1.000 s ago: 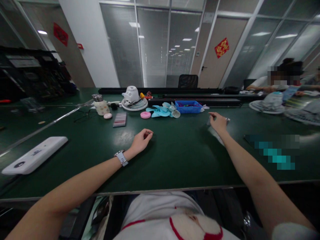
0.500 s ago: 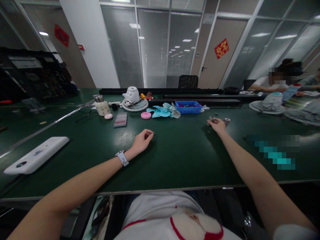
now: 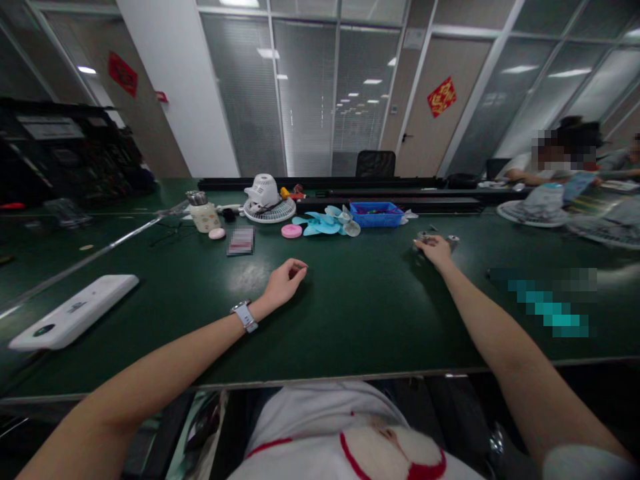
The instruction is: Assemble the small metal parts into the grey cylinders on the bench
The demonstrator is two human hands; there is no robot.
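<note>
My left hand (image 3: 286, 281), with a watch (image 3: 244, 316) on its wrist, rests on the green tabletop (image 3: 345, 300). Its fingers are loosely curled in, and nothing shows between them. Farther out on the right, my right hand (image 3: 436, 251) is closed at the fingertips around a small grey metallic part (image 3: 425, 236); the fingers cover much of it, so its exact kind is unclear. Just beyond its knuckles stands another small grey cylindrical piece (image 3: 453, 241), partly hidden by the hand. A tiny dark screw-like piece (image 3: 433, 228) lies behind them.
Along the back are a white fan base with grille (image 3: 270, 208), light-blue fan blades (image 3: 325, 221), a pink round piece (image 3: 291, 231) and a blue bin (image 3: 377, 215). A patterned bottle (image 3: 205, 217) and white device (image 3: 75, 313) lie left. Another person (image 3: 520, 167) sits far right.
Hardly anything differs. My right hand stays at the small grey part with a slight shift of the fingers; my left hand keeps its place. The view has tilted very slightly.
</note>
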